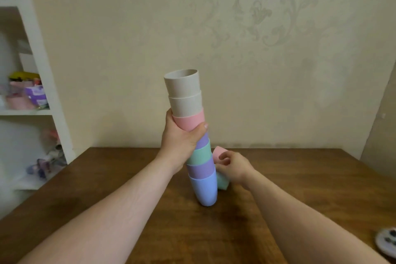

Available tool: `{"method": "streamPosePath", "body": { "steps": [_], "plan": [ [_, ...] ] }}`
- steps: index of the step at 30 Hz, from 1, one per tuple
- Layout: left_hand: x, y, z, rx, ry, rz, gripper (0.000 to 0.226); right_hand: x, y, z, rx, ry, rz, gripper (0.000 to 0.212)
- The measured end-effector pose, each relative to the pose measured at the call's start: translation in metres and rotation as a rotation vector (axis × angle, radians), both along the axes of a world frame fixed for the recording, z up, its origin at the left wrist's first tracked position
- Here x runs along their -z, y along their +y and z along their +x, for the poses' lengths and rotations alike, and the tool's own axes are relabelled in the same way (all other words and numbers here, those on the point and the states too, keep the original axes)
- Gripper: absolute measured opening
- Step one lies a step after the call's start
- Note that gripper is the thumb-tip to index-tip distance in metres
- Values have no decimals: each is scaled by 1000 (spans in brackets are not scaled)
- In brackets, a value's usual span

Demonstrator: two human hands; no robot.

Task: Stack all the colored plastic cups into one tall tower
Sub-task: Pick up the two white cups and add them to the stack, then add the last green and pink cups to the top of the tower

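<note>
A tall tower of nested cups stands on the wooden table, leaning a little to the left. From the top it runs beige, beige, pink, purple, green, purple, blue. My left hand is wrapped around its middle, over the pink and upper purple cups. Just right of the tower's base, my right hand grips a short stack of a pink cup nested in a green cup, tilted towards the tower. The hand hides most of that stack.
A white shelf unit with small toys and boxes stands at the left, beside the table's left edge. A round white object lies at the table's front right corner. A papered wall rises behind the table.
</note>
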State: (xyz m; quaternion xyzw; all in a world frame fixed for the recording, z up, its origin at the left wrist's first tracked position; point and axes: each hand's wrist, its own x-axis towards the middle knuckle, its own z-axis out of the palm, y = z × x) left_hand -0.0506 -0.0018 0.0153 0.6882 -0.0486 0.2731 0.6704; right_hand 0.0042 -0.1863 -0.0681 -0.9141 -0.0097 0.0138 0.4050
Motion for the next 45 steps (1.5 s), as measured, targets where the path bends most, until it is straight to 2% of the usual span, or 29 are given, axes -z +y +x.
{"method": "streamPosePath", "body": {
  "steps": [5,8,10,12,14,17,20,22,26,31,33,36,40,42,45],
  "plan": [
    [0,-3,2,89,-12,54,67,14,3,-4,-80,44,-138,54],
    [-1,-9,1,134,-21,89,70,3,-10,-6,-132,101,-248,85],
    [-2,-16,0,167,-19,117,68,-4,-20,-7,-176,161,-392,105],
    [-2,-23,-2,191,-10,141,67,-10,-33,-13,-186,220,-602,106],
    [-2,-29,-3,177,-7,135,73,-14,-48,-20,-165,289,-667,102],
    [-3,-34,-3,125,-10,102,83,-9,-70,-33,-87,265,-541,103],
    [-3,-39,-7,84,-2,99,86,31,-93,-29,87,139,-171,119],
    [-3,-43,-12,62,6,89,89,60,-101,-31,183,75,56,118],
    [-2,-49,-19,53,10,58,89,54,-85,-63,292,6,194,106],
    [-11,-48,-27,107,22,30,101,37,-79,-69,257,-69,413,122],
    [-21,-49,-30,118,5,5,104,29,-79,-70,271,-93,400,117],
    [-45,-52,-33,87,-26,34,96,23,-78,-72,298,-98,303,105],
    [-69,-58,-32,42,-36,47,91,10,-75,-80,333,-84,294,104],
    [-70,-60,-31,36,-9,26,87,-12,-75,-83,359,-128,325,97],
    [-65,-62,-27,15,-16,37,67,-73,-76,-84,340,-275,341,84]
  ]
}}
